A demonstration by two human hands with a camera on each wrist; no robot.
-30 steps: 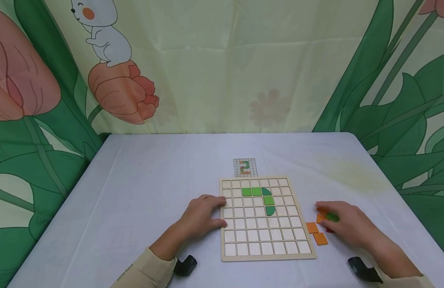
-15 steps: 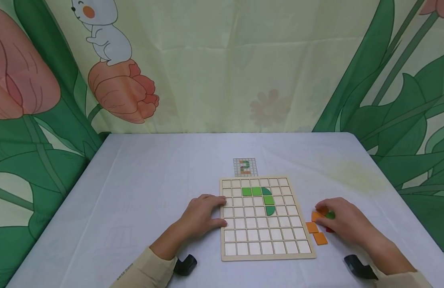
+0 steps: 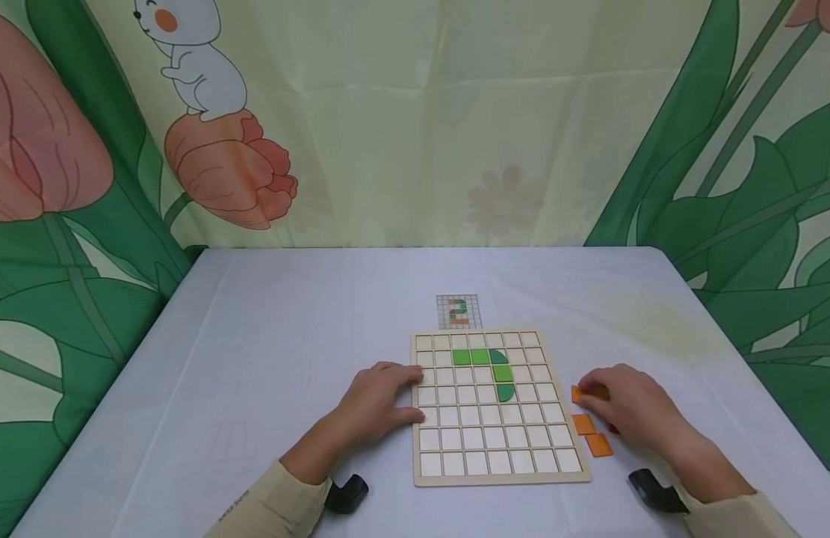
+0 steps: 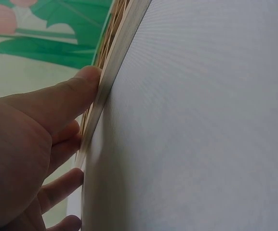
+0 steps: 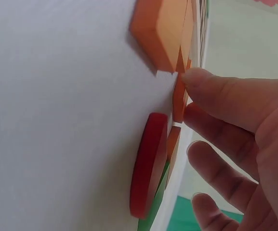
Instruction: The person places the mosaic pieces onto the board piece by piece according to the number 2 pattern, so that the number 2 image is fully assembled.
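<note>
A wooden grid board (image 3: 502, 481) lies on the table, with green square tiles (image 3: 479, 357) and dark green rounded tiles (image 3: 505, 392) in some cells. My left hand (image 3: 377, 401) rests at its left edge, thumb and fingertips spread along the rim. Beyond the right edge, my right hand (image 3: 636, 407) holds an orange square tile (image 3: 577, 394) between thumb and index finger, low at the table. Two more orange tiles (image 3: 598, 445) lie just below it. In the right wrist view, a red rounded tile (image 5: 147, 168) and a green tile (image 5: 157, 202) lie beneath the loose fingers.
A small pattern card (image 3: 458, 311) with a coloured figure on a grid lies behind the board's far edge. White cloth covers the table (image 3: 307, 299). A printed curtain (image 3: 401, 134) hangs behind it. Black wrist-worn devices (image 3: 346, 495) sit by both sleeves.
My right hand has moved left toward the board, drawing the orange tile with it from beside the green piece. The left hand and the board have stayed put.
</note>
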